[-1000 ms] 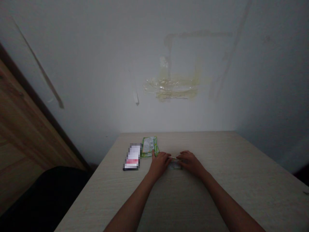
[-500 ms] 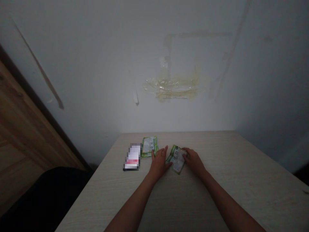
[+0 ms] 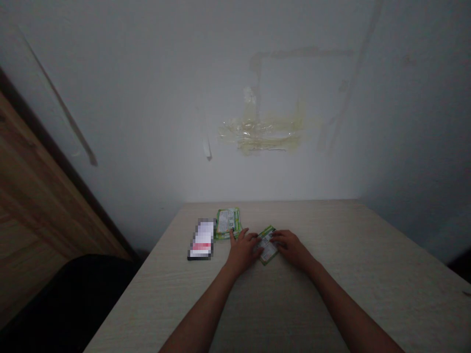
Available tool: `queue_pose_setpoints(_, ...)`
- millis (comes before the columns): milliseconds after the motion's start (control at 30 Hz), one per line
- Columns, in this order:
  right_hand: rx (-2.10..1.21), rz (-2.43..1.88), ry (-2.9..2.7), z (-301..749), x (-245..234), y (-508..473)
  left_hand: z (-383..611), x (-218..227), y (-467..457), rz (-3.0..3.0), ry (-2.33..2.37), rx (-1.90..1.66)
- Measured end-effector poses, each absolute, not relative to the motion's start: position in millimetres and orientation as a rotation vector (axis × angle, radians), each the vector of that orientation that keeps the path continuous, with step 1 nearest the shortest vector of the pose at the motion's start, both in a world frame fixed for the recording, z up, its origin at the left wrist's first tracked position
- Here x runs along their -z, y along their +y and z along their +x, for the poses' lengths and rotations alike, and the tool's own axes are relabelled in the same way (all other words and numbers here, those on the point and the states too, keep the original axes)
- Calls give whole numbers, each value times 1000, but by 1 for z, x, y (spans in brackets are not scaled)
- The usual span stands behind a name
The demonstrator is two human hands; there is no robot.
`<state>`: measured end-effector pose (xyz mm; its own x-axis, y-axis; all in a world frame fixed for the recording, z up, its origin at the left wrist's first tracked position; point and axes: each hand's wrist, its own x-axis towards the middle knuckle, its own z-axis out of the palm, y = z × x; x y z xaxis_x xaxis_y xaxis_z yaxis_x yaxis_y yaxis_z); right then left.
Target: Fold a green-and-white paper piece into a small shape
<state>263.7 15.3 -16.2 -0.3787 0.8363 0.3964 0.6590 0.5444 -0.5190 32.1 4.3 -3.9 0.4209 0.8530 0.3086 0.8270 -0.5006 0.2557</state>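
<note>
A small green and white printed packet (image 3: pixel 270 251) lies at a slant on the table between my two hands. My left hand (image 3: pixel 243 251) has its thumb and index finger closed on the packet's left edge, while its other fingers spread toward the left. From the other side, my right hand (image 3: pixel 290 246) grips the right edge with bent fingers over the top. Just beyond my left hand, more packets of the same look (image 3: pixel 227 219) lie in a loose pile, and a fingertip of that hand is close to the pile's near edge.
A phone (image 3: pixel 202 239) with a lit, blurred screen lies left of the pile. The pale wooden table (image 3: pixel 331 294) meets a wall (image 3: pixel 154 122) with tape and stains. At the left are a wooden panel (image 3: pixel 33 186) and a dark object (image 3: pixel 73 299).
The packet in my hands, earlier wider and creased open, now looks narrower and flatter. My left fingers have come in onto its left edge, and my right hand has shifted slightly left.
</note>
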Motion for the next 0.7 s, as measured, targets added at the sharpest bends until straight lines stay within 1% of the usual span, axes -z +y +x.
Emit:
queue_pose_setpoints(233,-340,-1217,-2170,262,8,10,33,0,1,2567,1556,-541)
queue_pose_setpoints(467,-418,-1183,-2135,262,10,10,30,0,4,2581,1490,-584)
queue_pose_setpoints(700,-466,-1127,-2231,269,6,9,27,-3,3,2582,1457,-564)
